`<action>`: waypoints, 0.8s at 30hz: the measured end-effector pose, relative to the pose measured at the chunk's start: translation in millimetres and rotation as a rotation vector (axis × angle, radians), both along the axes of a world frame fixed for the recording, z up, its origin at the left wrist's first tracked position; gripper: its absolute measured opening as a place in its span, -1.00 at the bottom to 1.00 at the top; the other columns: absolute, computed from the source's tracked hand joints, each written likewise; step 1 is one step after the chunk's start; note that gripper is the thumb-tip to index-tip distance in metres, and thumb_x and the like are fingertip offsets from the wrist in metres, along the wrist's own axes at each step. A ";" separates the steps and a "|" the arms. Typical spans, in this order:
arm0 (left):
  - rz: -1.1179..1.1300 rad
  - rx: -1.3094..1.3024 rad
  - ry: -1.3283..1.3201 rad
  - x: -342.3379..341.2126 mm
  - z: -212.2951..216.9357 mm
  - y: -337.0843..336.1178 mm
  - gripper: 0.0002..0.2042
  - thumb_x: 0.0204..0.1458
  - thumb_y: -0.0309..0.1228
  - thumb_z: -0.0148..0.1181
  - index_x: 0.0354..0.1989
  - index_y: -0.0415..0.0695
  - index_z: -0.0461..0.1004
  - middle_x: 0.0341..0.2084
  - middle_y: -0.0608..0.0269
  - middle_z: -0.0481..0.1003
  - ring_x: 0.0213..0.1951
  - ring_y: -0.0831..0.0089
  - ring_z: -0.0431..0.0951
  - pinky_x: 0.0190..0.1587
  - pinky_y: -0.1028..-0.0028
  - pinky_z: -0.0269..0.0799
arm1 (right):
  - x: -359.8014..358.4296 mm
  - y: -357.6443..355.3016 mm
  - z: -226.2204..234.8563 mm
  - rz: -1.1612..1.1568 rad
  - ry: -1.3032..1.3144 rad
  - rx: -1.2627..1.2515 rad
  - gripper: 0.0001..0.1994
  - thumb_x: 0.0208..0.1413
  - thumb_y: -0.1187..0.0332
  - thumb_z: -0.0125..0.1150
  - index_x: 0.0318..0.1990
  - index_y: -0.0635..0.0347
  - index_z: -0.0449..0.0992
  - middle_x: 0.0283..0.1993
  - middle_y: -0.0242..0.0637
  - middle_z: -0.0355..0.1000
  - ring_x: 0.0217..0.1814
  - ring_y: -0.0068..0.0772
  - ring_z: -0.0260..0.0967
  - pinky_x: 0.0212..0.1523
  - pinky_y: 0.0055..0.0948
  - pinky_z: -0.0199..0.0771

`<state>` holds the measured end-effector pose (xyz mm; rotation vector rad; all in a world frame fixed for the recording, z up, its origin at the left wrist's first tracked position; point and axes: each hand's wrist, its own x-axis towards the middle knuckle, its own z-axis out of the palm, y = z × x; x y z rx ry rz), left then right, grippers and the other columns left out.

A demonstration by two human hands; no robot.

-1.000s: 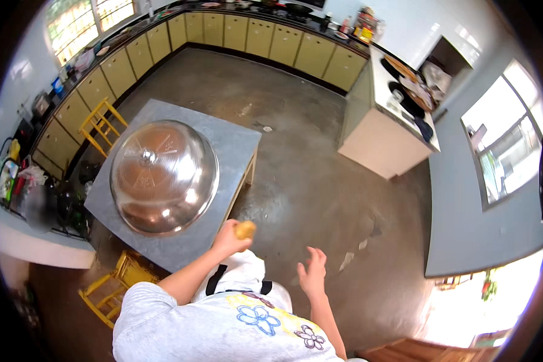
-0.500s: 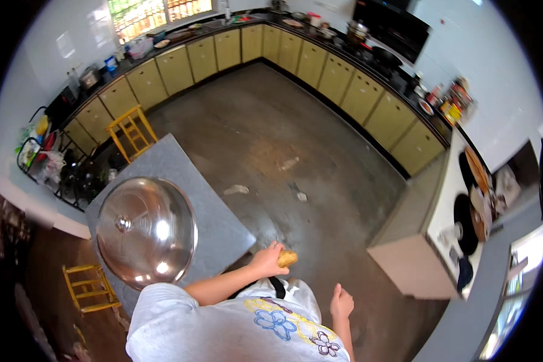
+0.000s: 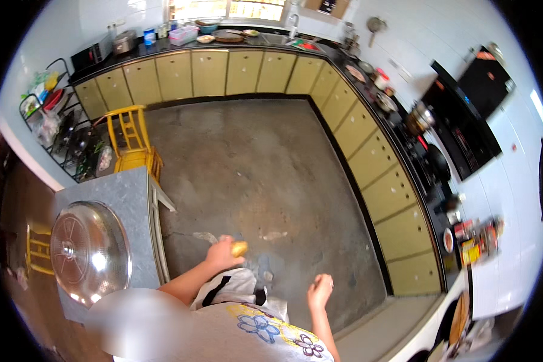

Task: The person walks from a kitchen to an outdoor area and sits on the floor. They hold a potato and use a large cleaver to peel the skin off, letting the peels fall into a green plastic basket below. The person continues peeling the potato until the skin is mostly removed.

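Observation:
My left hand (image 3: pixel 221 254) is closed round a yellow-brown potato (image 3: pixel 239 248), whose rounded end sticks out past the fingers. It hangs in front of my body above the floor, to the right of the grey table (image 3: pixel 140 208). My right hand (image 3: pixel 320 292) is held low on the right with its fingers curled in, touching nothing; no object shows in it. A large shiny metal dome cover (image 3: pixel 99 241) sits on the table, left of my left arm.
Yellow chairs (image 3: pixel 130 136) stand at the table. Green-yellow cabinets (image 3: pixel 208 72) with a black counter run along the far and right walls. The counter holds a sink (image 3: pixel 276 40), a wok (image 3: pixel 437 161) and a pot (image 3: pixel 420 118). A loaded rack (image 3: pixel 57 120) stands at the left.
My view has swung right and moved forward, so table and dome cover now lie further left and the stove side shows more fully. The potato stays in my left hand.

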<state>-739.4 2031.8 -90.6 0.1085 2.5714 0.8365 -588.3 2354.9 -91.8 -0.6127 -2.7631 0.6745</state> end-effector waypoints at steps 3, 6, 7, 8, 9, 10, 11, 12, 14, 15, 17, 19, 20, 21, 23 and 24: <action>-0.058 0.173 0.114 -78.0 32.3 71.5 -0.28 -0.25 -0.05 0.42 0.09 -0.23 0.42 -0.01 -0.11 0.49 0.03 -0.02 0.54 0.08 0.17 0.48 | -58.3 62.0 -8.3 -0.241 -0.103 -0.202 -0.63 -0.01 0.35 0.30 -0.09 0.25 0.30 -0.28 0.05 0.48 -0.17 0.23 0.49 -0.09 0.03 0.45; -0.146 0.231 0.175 -157.8 30.6 128.6 -0.30 -0.24 -0.05 0.43 0.08 -0.19 0.40 -0.02 -0.10 0.46 0.01 -0.07 0.53 0.05 0.14 0.48 | -132.1 128.6 -46.9 -0.284 -0.130 -0.034 -0.48 0.10 0.04 0.29 -0.11 0.36 0.29 -0.26 0.18 0.51 -0.16 0.29 0.51 -0.10 0.06 0.46; -0.142 0.209 0.172 -187.0 29.5 143.0 -0.31 -0.24 -0.06 0.43 0.07 -0.19 0.40 -0.02 -0.10 0.46 0.00 -0.06 0.54 0.03 0.14 0.49 | -162.9 147.9 -55.6 -0.322 -0.179 -0.065 -0.46 0.17 -0.02 0.24 -0.17 0.41 0.31 -0.27 0.26 0.51 -0.17 0.32 0.50 -0.11 0.06 0.46; -0.136 0.188 0.167 -218.1 29.6 153.4 -0.31 -0.23 -0.06 0.43 0.07 -0.19 0.39 -0.03 -0.10 0.46 -0.01 -0.05 0.54 0.02 0.13 0.49 | -207.3 160.4 -70.5 -0.317 -0.172 -0.089 -0.47 0.19 -0.02 0.21 -0.18 0.40 0.31 -0.28 0.25 0.51 -0.17 0.32 0.50 -0.11 0.05 0.46; -0.107 0.170 0.158 -247.8 21.3 166.0 -0.30 -0.23 -0.04 0.42 0.07 -0.19 0.38 -0.01 -0.08 0.45 -0.03 -0.05 0.55 0.01 0.13 0.51 | -245.8 177.5 -72.4 -0.313 -0.185 -0.094 -0.49 0.22 -0.02 0.19 -0.19 0.39 0.32 -0.28 0.25 0.52 -0.17 0.32 0.50 -0.11 0.05 0.46; -0.079 0.147 0.159 -286.0 12.3 171.8 -0.29 -0.22 -0.01 0.41 0.08 -0.18 0.37 0.00 -0.07 0.43 -0.04 -0.04 0.56 -0.01 0.13 0.52 | -293.2 189.7 -74.5 -0.308 -0.188 -0.106 -0.50 0.24 -0.02 0.16 -0.20 0.39 0.32 -0.28 0.25 0.52 -0.17 0.32 0.50 -0.11 0.05 0.46; -0.036 0.142 0.153 -309.9 4.0 176.6 -0.28 -0.22 0.01 0.41 0.08 -0.17 0.35 0.01 -0.06 0.42 -0.06 -0.04 0.58 -0.02 0.12 0.54 | -342.5 195.5 -65.1 -0.238 -0.192 -0.160 -0.52 0.29 -0.02 0.10 -0.21 0.35 0.32 -0.33 0.21 0.51 -0.20 0.30 0.50 -0.13 0.04 0.47; 0.039 0.119 0.128 -341.6 2.4 189.5 -0.28 -0.22 0.01 0.41 0.08 -0.18 0.36 0.01 -0.06 0.42 -0.07 -0.04 0.58 -0.02 0.13 0.54 | -390.9 210.3 -65.8 -0.179 -0.136 -0.212 -0.66 0.25 0.14 0.18 -0.23 0.29 0.32 -0.31 0.15 0.52 -0.22 0.29 0.50 -0.14 0.06 0.45; 0.181 0.027 0.074 -402.7 0.7 186.8 -0.28 -0.23 0.02 0.41 0.07 -0.18 0.37 0.01 -0.07 0.43 -0.08 -0.04 0.58 -0.03 0.13 0.54 | -495.8 210.4 -55.1 0.018 -0.108 -0.305 -0.82 0.09 0.46 0.20 -0.24 0.25 0.31 -0.30 0.04 0.46 -0.17 0.25 0.44 -0.12 0.04 0.41; 0.230 0.014 0.059 -430.1 6.9 186.5 -0.28 -0.25 0.02 0.41 0.06 -0.17 0.38 -0.01 -0.09 0.45 -0.07 -0.04 0.59 -0.01 0.14 0.54 | -545.8 209.1 -44.3 0.188 -0.036 -0.156 -0.81 -0.04 0.58 0.11 -0.25 0.24 0.30 -0.32 -0.03 0.40 -0.18 0.17 0.38 -0.10 -0.01 0.36; 0.307 0.005 0.042 -485.9 16.0 174.3 -0.28 -0.25 0.02 0.41 0.06 -0.17 0.38 -0.02 -0.09 0.47 -0.06 -0.03 0.59 0.00 0.15 0.54 | -651.1 202.9 -35.3 0.532 0.165 0.011 -0.71 -0.20 0.71 0.01 -0.26 0.22 0.28 -0.33 -0.11 0.32 -0.18 0.07 0.27 -0.07 -0.06 0.28; 0.431 0.030 0.021 -536.0 19.3 162.5 -0.28 -0.25 0.03 0.40 0.06 -0.18 0.38 -0.03 -0.09 0.49 -0.04 -0.01 0.59 0.02 0.17 0.53 | -752.4 188.4 -12.1 0.782 0.255 0.020 -0.71 -0.19 0.73 -0.01 -0.27 0.21 0.28 -0.31 -0.11 0.30 -0.19 0.02 0.24 -0.07 -0.10 0.28; 0.491 0.019 0.043 -565.4 7.4 151.0 -0.28 -0.25 0.03 0.40 0.05 -0.19 0.38 -0.02 -0.08 0.48 -0.04 0.00 0.59 0.03 0.17 0.53 | -797.4 166.8 -3.7 0.832 0.242 0.001 -0.72 -0.16 0.73 0.00 -0.26 0.21 0.29 -0.30 -0.10 0.30 -0.20 -0.01 0.25 -0.08 -0.13 0.31; 0.548 0.019 0.056 -591.4 -4.3 142.4 -0.28 -0.25 0.03 0.39 0.05 -0.20 0.38 -0.01 -0.08 0.48 -0.05 0.00 0.59 0.03 0.17 0.52 | -834.1 149.9 3.6 0.819 0.143 -0.117 -0.79 -0.03 0.61 0.07 -0.20 0.22 0.33 -0.29 -0.08 0.35 -0.17 0.04 0.33 -0.10 -0.10 0.36; 0.675 -0.067 0.028 -652.3 -33.1 119.2 -0.29 -0.25 0.02 0.39 0.04 -0.20 0.39 -0.01 -0.07 0.47 -0.05 0.00 0.59 0.03 0.17 0.52 | -911.0 104.7 15.5 0.801 -0.125 -0.264 -0.77 0.20 0.34 0.13 -0.05 0.22 0.38 -0.31 -0.07 0.45 -0.19 0.08 0.46 -0.16 -0.08 0.44; 0.737 -0.110 0.002 -680.6 -44.4 109.0 -0.29 -0.25 0.02 0.39 0.03 -0.20 0.39 -0.01 -0.07 0.47 -0.05 0.00 0.59 0.03 0.17 0.52 | -945.3 85.1 23.2 0.789 -0.307 -0.283 -0.69 0.30 0.18 0.11 0.03 0.21 0.39 -0.35 -0.08 0.51 -0.25 0.07 0.51 -0.19 -0.10 0.47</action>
